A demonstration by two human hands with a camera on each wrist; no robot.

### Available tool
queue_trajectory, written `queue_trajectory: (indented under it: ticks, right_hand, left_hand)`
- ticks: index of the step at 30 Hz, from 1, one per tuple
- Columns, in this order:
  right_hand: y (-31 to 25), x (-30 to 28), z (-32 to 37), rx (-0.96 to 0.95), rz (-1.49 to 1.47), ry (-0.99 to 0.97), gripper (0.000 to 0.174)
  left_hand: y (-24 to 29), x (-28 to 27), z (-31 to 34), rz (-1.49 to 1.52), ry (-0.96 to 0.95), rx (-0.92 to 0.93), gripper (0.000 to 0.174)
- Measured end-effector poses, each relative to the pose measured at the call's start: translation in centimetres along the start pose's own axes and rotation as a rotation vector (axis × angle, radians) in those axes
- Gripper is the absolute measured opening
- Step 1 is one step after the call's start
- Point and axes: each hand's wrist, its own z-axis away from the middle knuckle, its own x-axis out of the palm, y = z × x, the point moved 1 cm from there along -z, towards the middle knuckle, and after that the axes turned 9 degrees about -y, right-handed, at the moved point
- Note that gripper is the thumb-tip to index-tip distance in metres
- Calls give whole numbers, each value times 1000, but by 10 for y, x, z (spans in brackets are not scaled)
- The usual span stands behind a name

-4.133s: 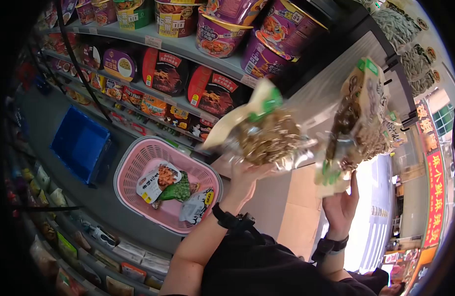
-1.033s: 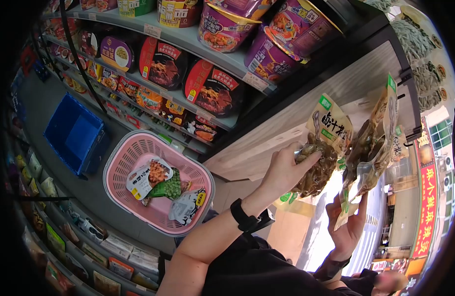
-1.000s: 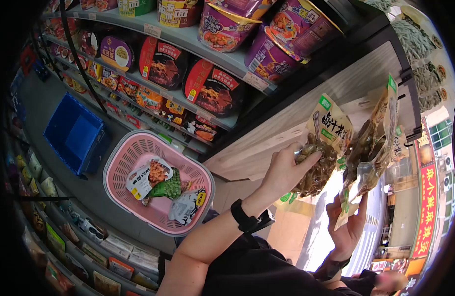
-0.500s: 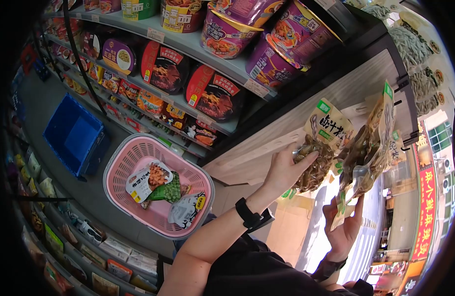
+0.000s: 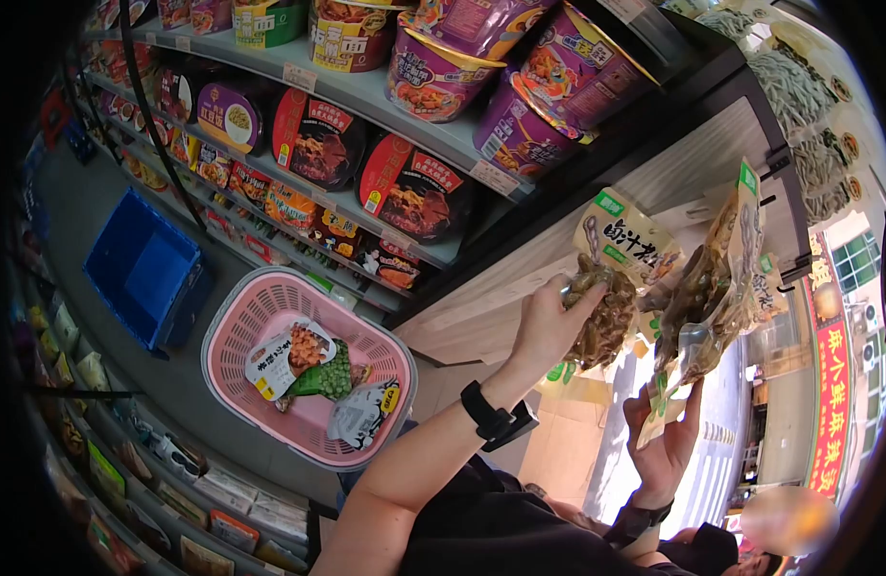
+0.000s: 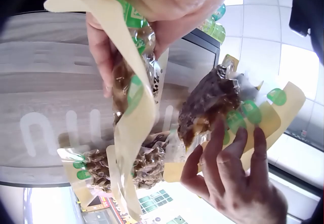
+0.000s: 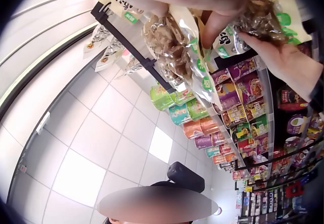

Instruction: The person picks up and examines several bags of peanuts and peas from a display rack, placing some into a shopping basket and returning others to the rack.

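Bag of brown food, clear below a cream header with a green tag, is held up before the wood-grain panel. Left hand pinches it between thumb and fingers. Second bag, tilted, is just beside it; right hand holds its lower end, thumb opposite fingers. Pink basket, well apart and lower, contains several packets. Blue bin lies near the basket. Purple noodle cups line the upper shelf.
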Motion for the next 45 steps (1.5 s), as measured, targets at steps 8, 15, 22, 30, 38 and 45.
queue_trajectory:
  ticks: [8,15,22,30,38,45]
  right_hand:
    - [4,-28,-14,-18,-147,-58,42]
    - [27,-42,-69,-110,-289,-126,43]
    - [31,-58,-99,-142,-194,-146,43]
    - [29,-108,-94,-72,-71,-209,52]
    - [67,-175,-75,221,-23,225,30]
    - [76,-193,-64,316,169,288,24]
  left_hand:
    - [-45,-25,-19,-243,-26,33,52]
    - [-40,-41,-22,-250,-22,94,51]
    - [-45,-79,5,-522,50,270,36]
    - [-130,-284,174,-154,1031,-172,11]
    - [-180,-357,248,319,1120,-491,18]
    - [-324,-383,248,-722,816,-299,33]
